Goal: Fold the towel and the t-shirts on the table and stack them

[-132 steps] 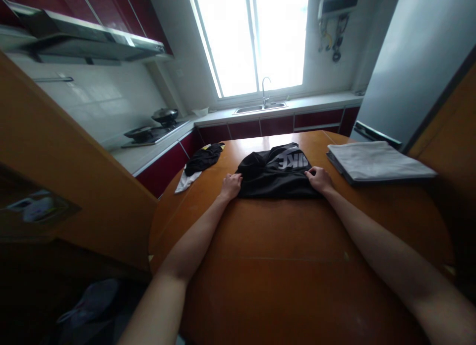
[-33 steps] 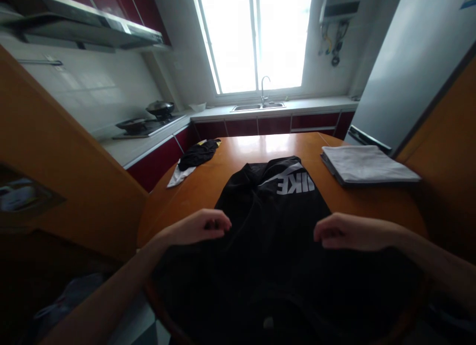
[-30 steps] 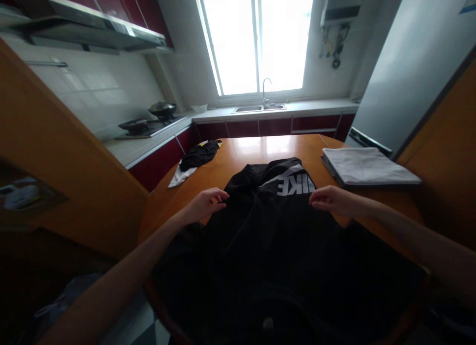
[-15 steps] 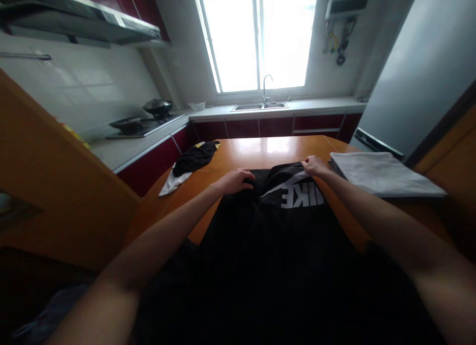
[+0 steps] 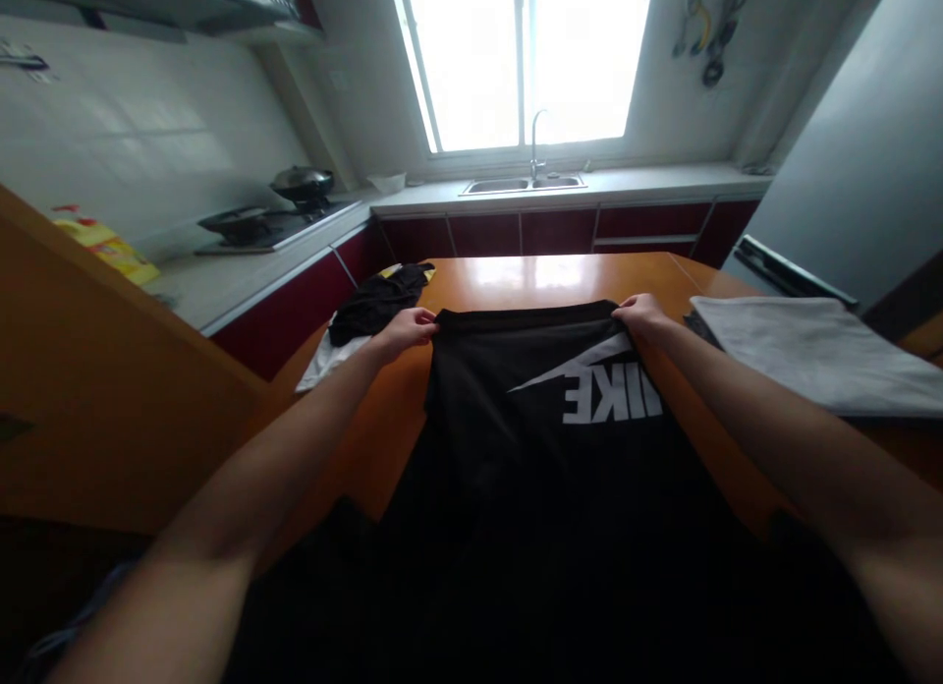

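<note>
A black garment (image 5: pixel 508 409) with a white swoosh and upside-down white letters lies over the near part of the orange table (image 5: pixel 486 276). Its far edge is stretched straight between my two hands. The far left corner is pinched in my left hand (image 5: pixel 409 331). At the far right corner, my right hand (image 5: pixel 640 313) is closed on the same edge. The garment's lower part merges into darkness near my body.
On the table's left side lie crumpled black and white clothes (image 5: pixel 379 301). Folded light grey cloth (image 5: pixel 810 345) rests at the right. Beyond are a counter with a sink (image 5: pixel 523 184), a stove with pans (image 5: pixel 302 185) and a yellow bottle (image 5: pixel 107 250).
My left hand has moved left with the garment's corner, and the bunched far edge is now pulled straight. My right hand stays on its corner. The camera view has tilted down slightly.
</note>
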The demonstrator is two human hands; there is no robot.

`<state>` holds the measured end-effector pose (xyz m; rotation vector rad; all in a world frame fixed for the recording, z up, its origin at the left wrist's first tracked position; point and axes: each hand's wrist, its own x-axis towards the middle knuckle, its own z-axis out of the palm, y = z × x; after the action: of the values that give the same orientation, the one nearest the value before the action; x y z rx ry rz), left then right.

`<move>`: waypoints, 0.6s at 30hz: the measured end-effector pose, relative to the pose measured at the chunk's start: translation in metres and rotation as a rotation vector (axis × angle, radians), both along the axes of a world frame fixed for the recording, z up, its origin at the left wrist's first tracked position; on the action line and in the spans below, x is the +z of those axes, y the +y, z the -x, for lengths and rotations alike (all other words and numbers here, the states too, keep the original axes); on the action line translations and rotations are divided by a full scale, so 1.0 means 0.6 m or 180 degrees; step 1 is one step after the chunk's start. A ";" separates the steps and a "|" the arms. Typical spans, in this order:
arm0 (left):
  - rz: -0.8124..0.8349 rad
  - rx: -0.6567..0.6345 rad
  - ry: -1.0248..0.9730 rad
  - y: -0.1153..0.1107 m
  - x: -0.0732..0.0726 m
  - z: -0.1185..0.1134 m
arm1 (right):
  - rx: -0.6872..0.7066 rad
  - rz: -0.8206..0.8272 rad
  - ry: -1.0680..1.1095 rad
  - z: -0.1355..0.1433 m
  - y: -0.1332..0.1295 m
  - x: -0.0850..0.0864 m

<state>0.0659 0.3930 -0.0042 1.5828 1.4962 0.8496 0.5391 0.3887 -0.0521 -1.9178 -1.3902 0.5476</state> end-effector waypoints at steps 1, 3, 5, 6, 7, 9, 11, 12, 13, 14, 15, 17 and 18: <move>0.0119 -0.0009 -0.0020 0.003 -0.009 0.000 | -0.0071 0.0040 0.0056 0.001 0.003 0.001; 0.0273 -0.0035 -0.0108 0.013 -0.026 -0.003 | -0.0208 0.0110 0.0157 0.003 0.009 0.005; 0.0360 -0.0161 -0.0194 0.027 -0.035 -0.006 | -0.0297 0.0109 0.0232 0.000 0.013 0.010; 0.0403 -0.0285 -0.0182 0.036 -0.037 -0.007 | -0.0308 0.0106 0.0300 -0.003 0.014 0.012; 0.0450 -0.0427 -0.0116 0.046 -0.037 -0.008 | -0.0284 0.0117 0.0403 -0.006 0.016 0.014; 0.0484 -0.0649 0.0163 0.068 -0.035 -0.009 | -0.0160 0.0155 0.0668 -0.015 0.019 0.017; 0.0357 -0.0705 0.0557 0.088 -0.029 -0.012 | -0.0053 0.0203 0.0840 -0.024 0.023 0.018; 0.0277 -0.0725 0.0747 0.097 -0.026 -0.013 | -0.0046 0.0210 0.0836 -0.028 0.026 0.018; 0.0226 -0.0763 0.0915 0.105 -0.024 -0.015 | -0.0068 0.0200 0.0782 -0.033 0.029 0.017; 0.0213 -0.0819 0.1055 0.112 -0.022 -0.017 | -0.0114 0.0181 0.0686 -0.037 0.032 0.016; 0.0245 -0.0885 0.1164 0.117 -0.021 -0.020 | -0.0154 0.0167 0.0572 -0.042 0.035 0.015; 0.0324 -0.0968 0.1258 0.125 -0.021 -0.024 | -0.0141 0.0171 0.0369 -0.051 0.040 0.013; 0.0312 -0.0973 0.1215 0.127 -0.022 -0.026 | -0.0073 0.0185 0.0305 -0.056 0.042 0.013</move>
<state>0.0817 0.4694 -0.0174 1.9106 1.4685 0.3076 0.5726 0.4136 -0.0444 -1.9249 -1.3029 0.6666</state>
